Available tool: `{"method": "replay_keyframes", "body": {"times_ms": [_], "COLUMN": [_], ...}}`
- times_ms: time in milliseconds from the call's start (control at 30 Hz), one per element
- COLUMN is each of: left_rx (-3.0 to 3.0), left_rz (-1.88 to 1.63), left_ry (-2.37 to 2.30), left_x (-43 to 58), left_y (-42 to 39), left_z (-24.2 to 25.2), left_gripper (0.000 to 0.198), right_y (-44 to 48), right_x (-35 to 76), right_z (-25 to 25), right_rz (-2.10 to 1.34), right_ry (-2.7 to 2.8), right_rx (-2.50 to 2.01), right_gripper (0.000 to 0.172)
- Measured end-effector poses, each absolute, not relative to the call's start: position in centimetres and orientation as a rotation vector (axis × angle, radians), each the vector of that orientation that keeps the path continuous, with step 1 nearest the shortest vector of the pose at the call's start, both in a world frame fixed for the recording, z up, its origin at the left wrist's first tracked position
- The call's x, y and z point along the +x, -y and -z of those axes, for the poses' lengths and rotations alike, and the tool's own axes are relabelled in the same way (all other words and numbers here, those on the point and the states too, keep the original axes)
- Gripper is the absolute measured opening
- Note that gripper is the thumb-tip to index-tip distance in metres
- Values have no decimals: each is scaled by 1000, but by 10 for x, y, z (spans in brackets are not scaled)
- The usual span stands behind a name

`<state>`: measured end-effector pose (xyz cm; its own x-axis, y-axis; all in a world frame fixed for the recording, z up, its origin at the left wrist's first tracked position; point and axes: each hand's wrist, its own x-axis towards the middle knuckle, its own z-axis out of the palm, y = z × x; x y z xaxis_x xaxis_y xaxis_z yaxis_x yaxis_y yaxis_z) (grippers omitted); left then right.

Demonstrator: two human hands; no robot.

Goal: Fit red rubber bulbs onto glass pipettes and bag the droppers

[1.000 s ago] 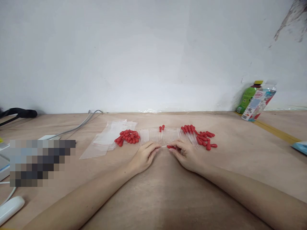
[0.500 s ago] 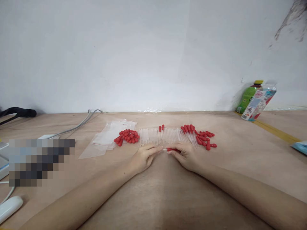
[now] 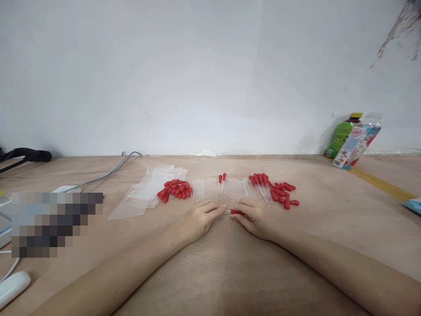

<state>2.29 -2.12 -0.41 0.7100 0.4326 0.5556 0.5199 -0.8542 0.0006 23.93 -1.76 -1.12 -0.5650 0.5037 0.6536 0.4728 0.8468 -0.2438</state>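
My left hand (image 3: 201, 220) pinches a clear glass dropper tube (image 3: 227, 212), most of it hidden under the fingers. My right hand (image 3: 253, 217) is closed on a red rubber bulb (image 3: 237, 212), which sits at the tube's right end. Just beyond the hands lies a row of clear tubes (image 3: 205, 189). Two droppers with red bulbs (image 3: 222, 178) rest on that row, and several more bulbed droppers (image 3: 259, 180) lie at its right end. Loose red bulbs are heaped on the left (image 3: 174, 189), with another group on the right (image 3: 283, 191).
Clear zip bags (image 3: 149, 188) lie left of the bulbs. Grey cables (image 3: 112, 169) and a white mouse-like object (image 3: 15, 287) are farther left, beside a blurred-out patch. Two drink bottles (image 3: 353, 142) lean by the wall at the right, near yellow tape (image 3: 383, 182) and a blue packet (image 3: 413, 205).
The whole view has shifted slightly. Both hands stay at the same dropper, and a little more of the red bulb shows between the right fingers.
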Motion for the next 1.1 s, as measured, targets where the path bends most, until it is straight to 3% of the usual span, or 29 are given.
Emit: {"method": "replay_keyframes", "body": {"times_ms": [267, 1100], "left_rx": [-2655, -2705], "left_rz": [1039, 1113], "left_ry": [914, 831], "left_x": [17, 23], "left_y": [17, 22], "left_z": [5, 6], "left_gripper": [19, 17], "right_y": [17, 18], "right_x": [245, 238], "right_z": [11, 6], "right_rz": [-219, -252], "right_ry": [2108, 2205], "right_rx": [-844, -773], "right_gripper": [12, 11]}}
